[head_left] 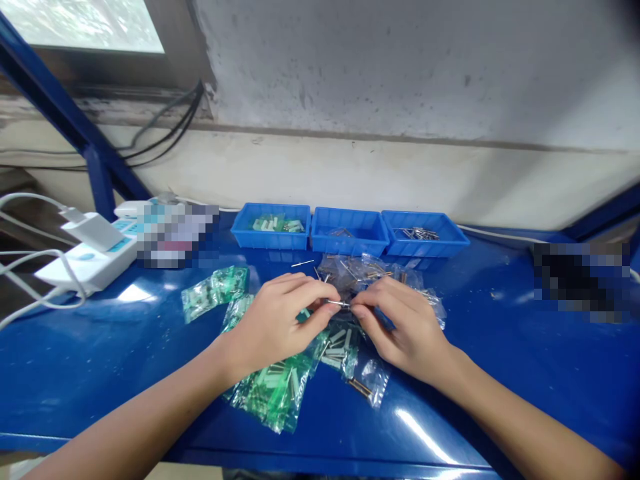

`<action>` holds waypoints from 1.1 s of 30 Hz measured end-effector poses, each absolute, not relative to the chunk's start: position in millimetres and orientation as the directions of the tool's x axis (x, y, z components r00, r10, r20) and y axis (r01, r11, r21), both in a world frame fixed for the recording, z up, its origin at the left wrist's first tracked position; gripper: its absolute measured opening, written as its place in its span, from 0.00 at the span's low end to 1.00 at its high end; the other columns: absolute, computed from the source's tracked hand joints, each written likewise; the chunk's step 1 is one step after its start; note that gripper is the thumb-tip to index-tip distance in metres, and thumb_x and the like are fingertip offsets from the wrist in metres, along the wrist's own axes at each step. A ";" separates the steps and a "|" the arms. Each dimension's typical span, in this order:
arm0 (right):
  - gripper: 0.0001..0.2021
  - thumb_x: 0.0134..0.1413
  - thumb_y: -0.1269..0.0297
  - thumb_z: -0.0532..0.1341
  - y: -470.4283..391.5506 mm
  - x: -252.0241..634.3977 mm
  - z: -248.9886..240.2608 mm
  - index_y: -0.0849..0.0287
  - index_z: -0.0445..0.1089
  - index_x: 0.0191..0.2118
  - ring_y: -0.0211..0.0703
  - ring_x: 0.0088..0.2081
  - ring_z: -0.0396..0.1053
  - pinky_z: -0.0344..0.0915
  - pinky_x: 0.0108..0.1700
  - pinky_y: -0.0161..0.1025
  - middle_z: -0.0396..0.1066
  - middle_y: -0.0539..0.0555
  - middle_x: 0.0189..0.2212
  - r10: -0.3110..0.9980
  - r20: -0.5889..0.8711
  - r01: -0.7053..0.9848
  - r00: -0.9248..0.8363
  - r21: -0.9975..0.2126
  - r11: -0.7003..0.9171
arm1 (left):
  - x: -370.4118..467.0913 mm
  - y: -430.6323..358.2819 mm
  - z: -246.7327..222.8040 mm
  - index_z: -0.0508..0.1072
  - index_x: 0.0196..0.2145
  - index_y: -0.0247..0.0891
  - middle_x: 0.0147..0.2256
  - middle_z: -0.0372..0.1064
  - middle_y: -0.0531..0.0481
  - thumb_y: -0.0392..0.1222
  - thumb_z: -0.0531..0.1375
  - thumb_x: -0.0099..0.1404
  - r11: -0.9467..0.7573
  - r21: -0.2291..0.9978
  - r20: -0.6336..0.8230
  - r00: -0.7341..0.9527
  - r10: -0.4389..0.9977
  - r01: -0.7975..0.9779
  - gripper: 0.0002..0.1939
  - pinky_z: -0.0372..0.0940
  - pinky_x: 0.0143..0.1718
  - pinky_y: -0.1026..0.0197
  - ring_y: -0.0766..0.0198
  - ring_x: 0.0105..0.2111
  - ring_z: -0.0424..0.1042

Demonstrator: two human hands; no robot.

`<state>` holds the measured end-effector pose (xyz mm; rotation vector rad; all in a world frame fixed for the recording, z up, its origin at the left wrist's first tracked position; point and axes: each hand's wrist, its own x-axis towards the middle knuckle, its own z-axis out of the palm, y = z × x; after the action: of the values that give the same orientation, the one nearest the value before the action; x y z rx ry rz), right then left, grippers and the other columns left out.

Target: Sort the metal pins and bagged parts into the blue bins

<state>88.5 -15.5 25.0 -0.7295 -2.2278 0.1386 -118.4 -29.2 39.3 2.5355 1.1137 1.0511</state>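
A thin silver metal pin spans the gap between my two hands at the middle of the bench. My left hand pinches its left end between thumb and fingers. At the other end, the fingertips of my right hand are closed on it. Beneath and around my hands lie clear plastic bags with small metal parts. Green-tinted bags holding pale strips and pins spread below my left hand. Nearer to me is a small clear bag with brass-coloured pieces.
Three blue bins stand along the back: a left bin with green packets, a middle bin with a few pins, and a right bin with several pins. A loose pin lies before them. A white power strip is at left.
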 end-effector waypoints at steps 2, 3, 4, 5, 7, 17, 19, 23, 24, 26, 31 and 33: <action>0.05 0.55 0.69 0.59 -15.9 88.0 26.0 0.61 0.66 0.39 0.39 0.28 0.64 0.62 0.31 0.39 0.69 0.52 0.27 0.544 0.656 0.454 -0.523 -0.326 0.829 | -118.0 -29.3 40.9 0.69 0.36 0.37 0.29 0.70 0.53 0.36 0.56 0.65 -0.696 0.421 0.537 0.459 0.708 0.582 0.02 0.63 0.35 0.62 0.67 0.29 0.68; 0.08 0.54 0.68 0.60 -16.2 87.8 26.7 0.61 0.65 0.41 0.39 0.29 0.64 0.62 0.32 0.39 0.69 0.53 0.28 0.541 0.667 0.451 -0.512 -0.328 0.830 | -117.8 -29.5 41.6 0.68 0.36 0.37 0.29 0.70 0.53 0.35 0.55 0.66 -0.686 0.433 0.529 0.451 0.719 0.585 0.03 0.63 0.34 0.62 0.68 0.29 0.68; 0.10 0.54 0.68 0.60 -16.5 87.7 27.4 0.61 0.64 0.42 0.39 0.29 0.65 0.63 0.32 0.39 0.69 0.53 0.29 0.537 0.679 0.448 -0.501 -0.326 0.832 | -117.5 -29.7 42.3 0.68 0.36 0.37 0.29 0.70 0.53 0.35 0.55 0.66 -0.675 0.449 0.517 0.446 0.731 0.586 0.03 0.63 0.33 0.63 0.68 0.29 0.67; 0.11 0.53 0.68 0.61 -16.8 87.7 28.1 0.60 0.64 0.42 0.39 0.30 0.65 0.63 0.32 0.39 0.69 0.53 0.29 0.530 0.690 0.446 -0.493 -0.322 0.835 | -117.3 -30.1 42.8 0.68 0.36 0.37 0.29 0.69 0.53 0.35 0.54 0.66 -0.665 0.465 0.505 0.442 0.742 0.584 0.03 0.63 0.33 0.63 0.68 0.28 0.67; 0.09 0.52 0.71 0.61 -17.4 88.0 29.2 0.60 0.64 0.41 0.39 0.30 0.65 0.64 0.32 0.38 0.69 0.53 0.30 0.510 0.706 0.436 -0.491 -0.308 0.846 | -116.8 -30.9 43.1 0.67 0.35 0.38 0.28 0.69 0.54 0.36 0.53 0.67 -0.653 0.488 0.486 0.440 0.755 0.579 0.04 0.62 0.32 0.63 0.68 0.28 0.67; 0.03 0.56 0.72 0.57 -16.1 88.5 26.9 0.60 0.66 0.36 0.39 0.30 0.66 0.63 0.32 0.38 0.69 0.54 0.29 0.516 0.704 0.448 -0.488 -0.306 0.840 | -116.3 -30.4 39.1 0.67 0.38 0.39 0.30 0.70 0.54 0.36 0.56 0.65 -0.682 0.480 0.529 0.438 0.727 0.552 0.03 0.62 0.33 0.63 0.68 0.29 0.67; 0.03 0.56 0.71 0.58 -15.9 88.7 27.6 0.60 0.66 0.37 0.39 0.29 0.65 0.63 0.32 0.38 0.69 0.54 0.28 0.513 0.702 0.442 -0.494 -0.306 0.844 | -116.4 -29.9 39.7 0.68 0.36 0.38 0.29 0.69 0.54 0.36 0.56 0.65 -0.692 0.459 0.548 0.435 0.714 0.558 0.02 0.61 0.34 0.61 0.68 0.29 0.67; 0.09 0.53 0.68 0.61 -16.3 88.6 28.2 0.62 0.65 0.41 0.39 0.29 0.65 0.63 0.31 0.39 0.69 0.54 0.29 0.508 0.710 0.436 -0.487 -0.307 0.846 | -116.6 -30.7 42.1 0.68 0.33 0.38 0.27 0.68 0.54 0.36 0.54 0.66 -0.685 0.464 0.546 0.427 0.721 0.562 0.04 0.60 0.33 0.61 0.67 0.27 0.66; 0.08 0.54 0.68 0.61 -16.7 88.1 28.0 0.61 0.65 0.40 0.39 0.29 0.65 0.63 0.31 0.38 0.69 0.54 0.29 0.507 0.709 0.436 -0.490 -0.304 0.847 | -116.6 -31.1 42.8 0.68 0.33 0.38 0.26 0.68 0.54 0.36 0.53 0.67 -0.685 0.468 0.544 0.428 0.721 0.559 0.05 0.60 0.32 0.61 0.67 0.27 0.65; 0.05 0.55 0.71 0.59 -18.1 86.7 27.9 0.60 0.65 0.39 0.39 0.29 0.65 0.63 0.31 0.38 0.69 0.54 0.28 0.502 0.706 0.438 -0.500 -0.294 0.849 | -116.6 -32.0 43.9 0.68 0.31 0.38 0.25 0.68 0.54 0.37 0.52 0.67 -0.689 0.470 0.542 0.435 0.719 0.552 0.08 0.60 0.32 0.61 0.67 0.26 0.65; 0.03 0.55 0.72 0.57 -18.2 93.8 38.4 0.59 0.66 0.36 0.38 0.27 0.66 0.63 0.29 0.37 0.70 0.52 0.26 0.447 0.752 0.431 -0.483 -0.240 0.870 | -117.6 -31.8 45.7 0.69 0.33 0.38 0.27 0.70 0.52 0.39 0.48 0.69 -0.685 0.500 0.492 0.477 0.728 0.530 0.12 0.60 0.33 0.59 0.65 0.28 0.67; 0.04 0.54 0.73 0.58 -10.6 107.2 47.0 0.58 0.66 0.35 0.37 0.26 0.66 0.63 0.28 0.36 0.69 0.51 0.24 0.412 0.827 0.525 -0.383 -0.172 0.834 | -117.6 -30.5 44.7 0.70 0.34 0.38 0.28 0.71 0.52 0.39 0.48 0.69 -0.654 0.517 0.450 0.475 0.756 0.552 0.11 0.61 0.34 0.59 0.65 0.28 0.68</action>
<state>107.2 -10.6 47.0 -0.6893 -2.0246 -0.1440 -117.6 -30.5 44.7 2.4255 1.1101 0.9631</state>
